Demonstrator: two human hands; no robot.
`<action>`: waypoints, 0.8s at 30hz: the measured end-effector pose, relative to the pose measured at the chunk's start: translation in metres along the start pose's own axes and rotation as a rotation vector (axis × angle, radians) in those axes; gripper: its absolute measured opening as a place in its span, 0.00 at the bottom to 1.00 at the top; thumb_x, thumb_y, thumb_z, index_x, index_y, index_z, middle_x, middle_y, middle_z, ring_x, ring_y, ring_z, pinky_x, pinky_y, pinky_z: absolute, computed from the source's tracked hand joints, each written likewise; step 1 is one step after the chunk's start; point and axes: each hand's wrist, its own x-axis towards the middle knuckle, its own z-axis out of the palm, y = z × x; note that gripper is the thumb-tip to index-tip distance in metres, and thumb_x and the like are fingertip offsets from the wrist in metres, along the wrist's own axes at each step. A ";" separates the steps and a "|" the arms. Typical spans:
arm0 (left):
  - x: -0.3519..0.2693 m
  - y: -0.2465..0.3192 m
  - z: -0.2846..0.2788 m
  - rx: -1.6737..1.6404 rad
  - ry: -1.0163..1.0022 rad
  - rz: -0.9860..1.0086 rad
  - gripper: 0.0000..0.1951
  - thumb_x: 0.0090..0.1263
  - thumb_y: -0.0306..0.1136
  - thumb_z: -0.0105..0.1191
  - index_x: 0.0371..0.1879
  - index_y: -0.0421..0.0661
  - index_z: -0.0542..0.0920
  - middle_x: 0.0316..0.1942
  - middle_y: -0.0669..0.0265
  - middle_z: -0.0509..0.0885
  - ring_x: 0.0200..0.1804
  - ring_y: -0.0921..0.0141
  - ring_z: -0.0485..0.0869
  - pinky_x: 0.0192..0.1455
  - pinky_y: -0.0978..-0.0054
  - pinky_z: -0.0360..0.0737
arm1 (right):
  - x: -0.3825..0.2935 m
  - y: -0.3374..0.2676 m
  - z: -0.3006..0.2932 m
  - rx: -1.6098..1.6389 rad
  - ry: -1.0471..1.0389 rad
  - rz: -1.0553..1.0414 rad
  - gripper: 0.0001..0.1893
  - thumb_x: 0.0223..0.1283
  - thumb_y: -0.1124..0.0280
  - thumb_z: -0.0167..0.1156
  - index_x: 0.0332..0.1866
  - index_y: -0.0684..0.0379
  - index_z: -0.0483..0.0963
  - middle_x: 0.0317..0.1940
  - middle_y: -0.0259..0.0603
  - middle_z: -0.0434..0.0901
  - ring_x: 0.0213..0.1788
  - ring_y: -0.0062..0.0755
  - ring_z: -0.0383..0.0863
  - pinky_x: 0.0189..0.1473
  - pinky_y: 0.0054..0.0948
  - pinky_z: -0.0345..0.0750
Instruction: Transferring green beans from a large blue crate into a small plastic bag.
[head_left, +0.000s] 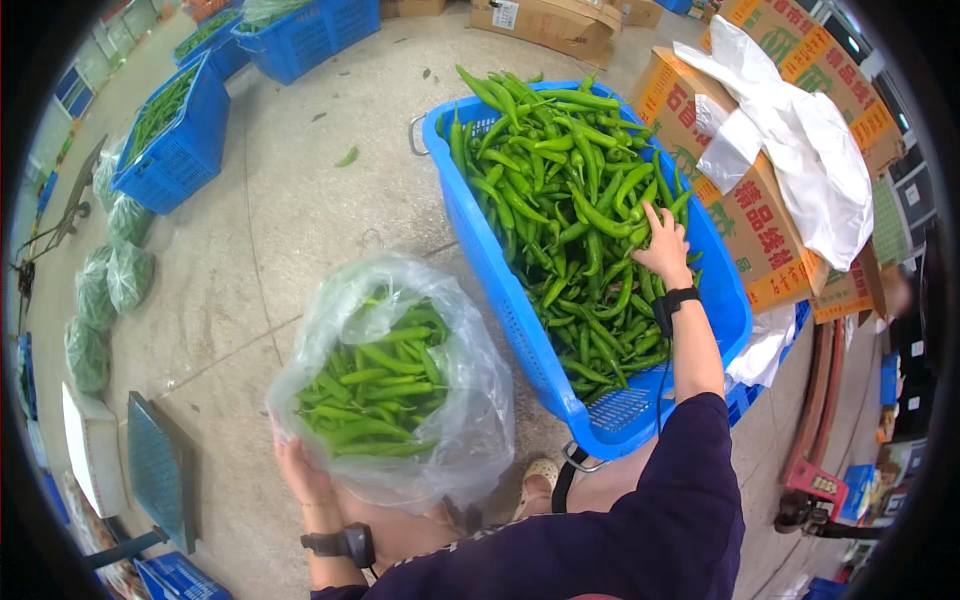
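A large blue plastic basket (487, 281) stands before me on the right, heaped with long green chili peppers (577, 187). My right hand (664, 244) rests on the heap near the basket's right wall, fingers spread and touching peppers; I see none lifted. To the left of the basket, a clear plastic bag (480, 397) gapes upward with green peppers (382, 382) inside. My left hand (300, 469) holds the bag's lower left side, its fingertips partly hidden by the plastic.
Printed cardboard boxes (757, 240) stand right of the basket, a white plastic sheet (814, 165) draped over them. Blue crates (180, 150) of green produce and filled bags (94, 289) line the left. A platform scale (157, 465) sits lower left, a red pallet jack (814, 480) lower right.
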 end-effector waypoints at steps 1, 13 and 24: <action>0.000 0.001 0.001 0.011 0.007 -0.004 0.32 0.56 0.26 0.40 0.65 0.40 0.55 0.62 0.55 0.62 0.61 0.62 0.65 0.62 0.68 0.65 | -0.003 -0.001 -0.002 0.031 -0.017 0.015 0.52 0.29 0.61 0.71 0.66 0.31 0.49 0.64 0.41 0.53 0.60 0.56 0.60 0.54 0.53 0.67; 0.003 -0.008 -0.007 -0.014 -0.003 0.019 0.33 0.55 0.25 0.42 0.65 0.41 0.55 0.62 0.56 0.62 0.61 0.63 0.65 0.62 0.68 0.64 | -0.012 0.022 0.034 0.190 0.007 -0.148 0.49 0.25 0.70 0.71 0.63 0.41 0.55 0.60 0.46 0.57 0.55 0.57 0.63 0.54 0.44 0.70; 0.005 -0.004 0.003 -0.001 0.033 -0.056 0.30 0.57 0.23 0.40 0.64 0.41 0.58 0.61 0.58 0.64 0.60 0.67 0.66 0.61 0.71 0.65 | -0.053 0.033 0.026 0.324 0.119 -0.214 0.42 0.29 0.79 0.66 0.59 0.47 0.60 0.56 0.46 0.61 0.58 0.47 0.64 0.57 0.36 0.67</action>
